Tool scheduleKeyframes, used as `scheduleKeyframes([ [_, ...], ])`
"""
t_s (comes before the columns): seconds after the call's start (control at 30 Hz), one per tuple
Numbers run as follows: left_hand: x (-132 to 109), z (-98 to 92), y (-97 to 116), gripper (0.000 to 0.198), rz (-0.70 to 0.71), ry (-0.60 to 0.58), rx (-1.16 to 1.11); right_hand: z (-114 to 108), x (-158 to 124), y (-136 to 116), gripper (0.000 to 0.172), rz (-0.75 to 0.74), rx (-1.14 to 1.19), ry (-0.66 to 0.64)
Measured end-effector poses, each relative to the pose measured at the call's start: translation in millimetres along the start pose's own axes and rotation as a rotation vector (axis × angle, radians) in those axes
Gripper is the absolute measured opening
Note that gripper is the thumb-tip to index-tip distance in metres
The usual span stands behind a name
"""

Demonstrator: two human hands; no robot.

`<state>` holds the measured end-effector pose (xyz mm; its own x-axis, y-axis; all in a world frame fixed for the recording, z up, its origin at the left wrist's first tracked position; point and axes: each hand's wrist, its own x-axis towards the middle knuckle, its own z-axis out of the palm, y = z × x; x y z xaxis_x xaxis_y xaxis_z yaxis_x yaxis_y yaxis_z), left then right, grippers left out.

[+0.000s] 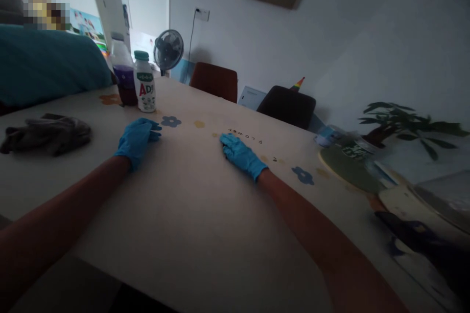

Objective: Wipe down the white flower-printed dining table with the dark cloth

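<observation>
Both my hands wear blue gloves and are over the pale flower-printed table. My left hand rests on the tabletop with its fingers apart and nothing in them, pointing right beside a printed blue flower. Just behind it stand a white bottle with a green cap and a bottle of purple liquid. A crumpled dark grey cloth lies left of that hand. My right hand is on the table beside the printed word FLOWER. Its fingers are bent and together, with a dark edge below them; what is under them is hidden.
At right are a potted plant, a green round mat and a whitish pot-like appliance. A brown chair and a black chair stand at the far side. A fan is behind the bottles.
</observation>
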<state>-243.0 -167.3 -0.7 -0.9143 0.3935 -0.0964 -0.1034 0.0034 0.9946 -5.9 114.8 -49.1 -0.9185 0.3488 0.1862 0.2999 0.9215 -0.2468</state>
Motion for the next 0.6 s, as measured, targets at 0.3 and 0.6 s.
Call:
scheduleKeyframes([
  [0.3,3.9,-4.5,-2.2,0.015,0.020,-0.025,0.009,-27.8,18.0,94.9,0.053,0.458,-0.120,0.074],
  [0.6,-6.2,-0.2,5.3,0.019,-0.001,-0.051,0.011,-42.5,-66.3,86.3,0.056,0.421,-0.089,0.088],
])
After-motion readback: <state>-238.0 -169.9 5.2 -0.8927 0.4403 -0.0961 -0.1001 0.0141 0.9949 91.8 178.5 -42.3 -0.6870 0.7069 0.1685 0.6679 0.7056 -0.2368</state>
